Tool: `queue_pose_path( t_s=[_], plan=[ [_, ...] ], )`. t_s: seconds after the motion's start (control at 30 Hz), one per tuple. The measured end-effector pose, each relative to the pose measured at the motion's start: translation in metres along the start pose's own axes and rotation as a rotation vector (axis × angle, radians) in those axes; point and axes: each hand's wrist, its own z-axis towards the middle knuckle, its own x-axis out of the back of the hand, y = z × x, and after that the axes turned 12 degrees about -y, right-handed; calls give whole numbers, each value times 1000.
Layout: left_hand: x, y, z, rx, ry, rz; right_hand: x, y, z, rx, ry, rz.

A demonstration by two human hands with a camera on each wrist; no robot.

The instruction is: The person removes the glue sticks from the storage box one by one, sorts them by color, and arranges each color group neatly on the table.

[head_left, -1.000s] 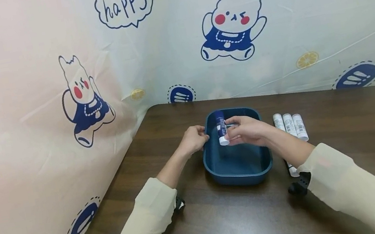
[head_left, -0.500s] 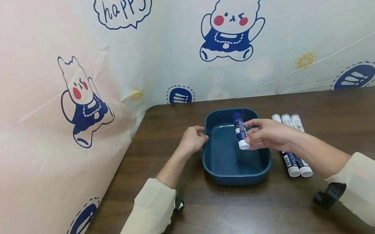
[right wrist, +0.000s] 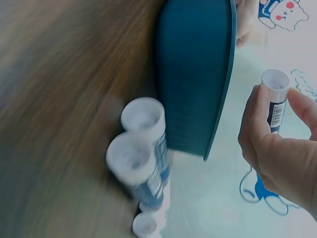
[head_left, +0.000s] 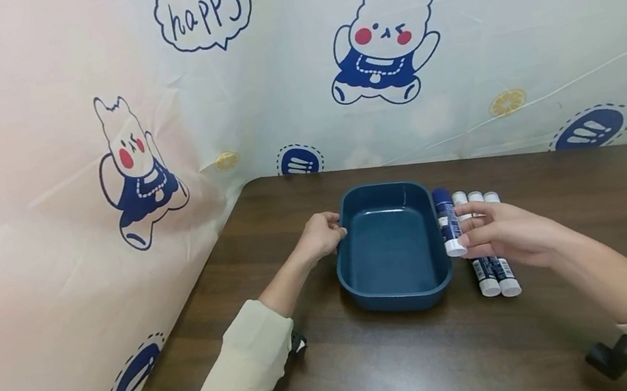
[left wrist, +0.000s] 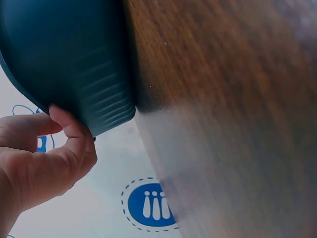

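Observation:
A dark blue glue stick (head_left: 449, 224) with a white base is pinched upright, slightly tilted, between the thumb and fingers of my right hand (head_left: 507, 234). That hand is just right of the blue plastic bin (head_left: 401, 300), above other glue sticks (head_left: 499, 282) lying on the table. In the right wrist view, the white base of the held glue stick (right wrist: 275, 101) faces the camera. My left hand (head_left: 320, 234) grips the bin's left rim. The left wrist view has its thumb and fingers (left wrist: 74, 144) at the bin's edge. Inside the bin I see only its bare floor.
Several glue sticks lie side by side right of the bin, their white far ends (head_left: 476, 197) showing beyond my right hand. The brown wooden table (head_left: 380, 371) meets a printed cloth (head_left: 295, 88) at the back and left.
My right hand has carried the glue stick rightward, from above the bin to beyond its right rim. My left hand has stayed on the rim, and the bin has hardly moved.

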Motion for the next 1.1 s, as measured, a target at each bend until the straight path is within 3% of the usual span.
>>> queue_pose_path(
  t_s=[0.53, 0.73, 1.1],
  plan=[
    [1, -2, 0, -1, 12, 2, 41, 34, -50, 3, -16, -38],
    [2, -2, 0, -9, 5, 7, 55, 45, -63, -63, -3, -82],
    [1, -2, 0, -19, -1, 16, 61, 58, -65, -184, 16, -100]
  ],
)
